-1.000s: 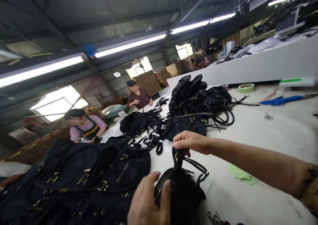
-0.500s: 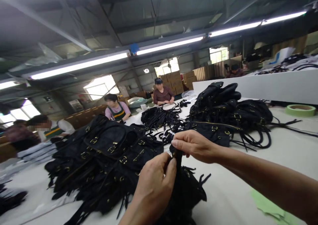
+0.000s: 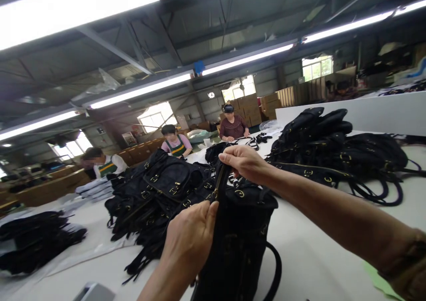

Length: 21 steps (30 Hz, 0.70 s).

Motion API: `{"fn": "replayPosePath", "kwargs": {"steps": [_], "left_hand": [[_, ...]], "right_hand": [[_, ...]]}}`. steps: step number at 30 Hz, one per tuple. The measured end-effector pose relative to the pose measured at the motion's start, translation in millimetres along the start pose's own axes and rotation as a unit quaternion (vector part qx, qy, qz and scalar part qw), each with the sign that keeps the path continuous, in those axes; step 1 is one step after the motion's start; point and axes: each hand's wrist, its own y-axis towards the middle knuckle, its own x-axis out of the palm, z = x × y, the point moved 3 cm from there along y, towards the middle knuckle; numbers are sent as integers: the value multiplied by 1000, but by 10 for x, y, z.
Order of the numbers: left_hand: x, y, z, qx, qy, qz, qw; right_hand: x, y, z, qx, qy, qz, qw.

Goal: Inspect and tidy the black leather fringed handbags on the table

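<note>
A black bag (image 3: 239, 234) with gold buckles stands upright on the white table (image 3: 309, 256) right in front of me. My right hand (image 3: 244, 161) pinches the top end of its zipper edge and holds it up. My left hand (image 3: 189, 239) grips the same edge lower down, at the gold zipper pull. A loose black strap curls from the bag's right side onto the table.
A heap of black bags (image 3: 156, 190) lies left of mine, another pile (image 3: 336, 150) at the far right, and a dark bundle (image 3: 36, 243) at the left edge. Three people (image 3: 175, 140) work along the far side. Cardboard boxes (image 3: 248, 105) stand behind them.
The bag has been lifted upright and higher between my hands. My right hand rose with the zipper end, my left hand slid down it. The view swung left and upward.
</note>
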Motion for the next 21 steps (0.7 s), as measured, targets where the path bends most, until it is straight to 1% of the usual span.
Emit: {"fn": "replayPosePath", "kwargs": {"steps": [2,4,6,7,8,10,12,13,14,16,18,21], "left_hand": [[27,-60,-84,1,-16,-1,1000],[92,-103,-164,13,-46,-6,999],[157,-123,-239,27,-50,4,998],[170,-122,-278,27,-30,24,999],[162,-113,-318,22,2,55,998],[92,-80,-381,13,80,129,988],[-15,-33,-402,32,161,188,968],[-64,-8,-395,55,202,203,957],[-103,16,-382,79,241,207,945],[-141,54,-353,113,300,189,928],[-125,70,-341,113,322,157,927],[-21,37,-343,97,328,126,931]], "right_hand": [[108,36,-27,-13,6,4,1000],[246,23,-47,-24,41,11,999],[377,-16,-59,-27,85,45,995],[433,-34,-70,-29,101,69,992],[479,-43,-90,-38,107,94,989],[547,-24,-169,-78,81,124,986],[604,54,-283,-130,7,116,985],[631,112,-333,-144,-34,104,983],[656,181,-366,-146,-71,94,982],[700,334,-371,-117,-122,85,982],[738,483,-289,-63,-144,94,983],[771,659,-62,12,-152,120,981]]}}
